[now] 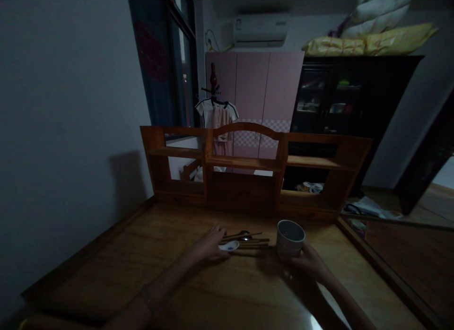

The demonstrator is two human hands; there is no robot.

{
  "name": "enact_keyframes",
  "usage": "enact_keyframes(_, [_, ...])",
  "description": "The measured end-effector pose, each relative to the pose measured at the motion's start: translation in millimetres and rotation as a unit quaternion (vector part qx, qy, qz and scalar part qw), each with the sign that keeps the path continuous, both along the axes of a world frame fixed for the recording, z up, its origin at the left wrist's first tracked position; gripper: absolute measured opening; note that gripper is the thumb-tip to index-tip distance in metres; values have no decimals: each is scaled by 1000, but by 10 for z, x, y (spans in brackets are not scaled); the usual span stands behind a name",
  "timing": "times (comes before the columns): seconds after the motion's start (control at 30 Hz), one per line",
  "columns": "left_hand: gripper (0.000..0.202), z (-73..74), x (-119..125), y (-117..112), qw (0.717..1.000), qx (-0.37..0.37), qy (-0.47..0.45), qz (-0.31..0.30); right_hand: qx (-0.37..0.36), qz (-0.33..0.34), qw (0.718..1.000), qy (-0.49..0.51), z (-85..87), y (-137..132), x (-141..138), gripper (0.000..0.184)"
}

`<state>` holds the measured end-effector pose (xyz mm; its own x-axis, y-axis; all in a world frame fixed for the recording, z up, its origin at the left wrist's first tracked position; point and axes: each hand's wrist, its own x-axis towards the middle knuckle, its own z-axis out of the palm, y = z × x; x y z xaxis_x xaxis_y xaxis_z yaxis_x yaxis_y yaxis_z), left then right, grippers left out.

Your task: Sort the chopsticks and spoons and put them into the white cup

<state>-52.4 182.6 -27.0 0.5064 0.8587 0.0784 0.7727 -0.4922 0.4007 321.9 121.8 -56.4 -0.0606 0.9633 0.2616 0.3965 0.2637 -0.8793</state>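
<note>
Several wooden chopsticks (253, 246) lie side by side over the table, pointing right. Among them are a white soup spoon (231, 246) with a blue mark and a dark, shiny metal spoon (245, 235). My left hand (213, 243) is closed around the left ends of this bunch, thumb on the near side and fingers on the far side; the ends are hidden in it. To the right, my right hand (308, 261) grips a grey cylindrical cup (290, 240) from its right side and below. The cup is upright with its mouth facing up, and its inside looks dark.
The wooden tabletop (184, 282) has a raised edge at the right. A wooden shelf unit (244, 164) stands along its far end. A white wall (71, 155) borders the left. Beyond are pink wardrobes (251, 84) and a dark cabinet (354, 93).
</note>
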Motion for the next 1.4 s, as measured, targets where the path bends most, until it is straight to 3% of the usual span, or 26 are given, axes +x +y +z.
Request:
enact_keyframes(0.2, [50, -8, 101, -10, 1000, 20, 14, -3, -25, 9, 1000, -10, -9, -68, 1, 58])
enact_keyframes(0.4, [58, -103, 183, 13, 998, 4, 33, 52, -38, 23, 999, 5, -32, -23, 4, 61])
enact_keyframes(0.6, [37, -129, 243, 1, 995, 6, 41, 95, -43, 39, 998, 17, -29, 87, -75, 58])
enact_keyframes(0.8, [36, -116, 232, -7, 993, 17, 35, 108, -39, 47, 998, 6, -47, 102, -67, 71])
enact_keyframes(0.87, [42, -110, 199, -22, 994, 21, 26, 104, -21, 19, 999, -30, 4, 15, -24, 83])
enact_keyframes(1.0, [62, -167, 143, -47, 995, 21, 14, 101, 75, -117, 987, -81, 233, -313, -31, 94])
enact_keyframes(1.1, [81, -240, 107, -43, 996, 15, 20, 87, 153, -222, 959, -87, 460, -600, -224, 81])
enact_keyframes(1.17, [91, -252, 62, -20, 997, 12, 19, 79, 199, -250, 942, -101, 598, -736, -425, 63])
enact_keyframes(1.27, [84, -186, -58, 72, 997, 10, -12, 82, 252, -191, 934, -165, 738, -767, -753, 42])
enact_keyframes(1.33, [64, -115, -154, 181, 997, -1, -49, 59, 253, -94, 937, -224, 771, -669, -963, 35])
enact_keyframes(1.4, [53, -71, -232, 309, 996, -34, -77, 21, 223, 16, 929, -294, 753, -507, -1164, 39])
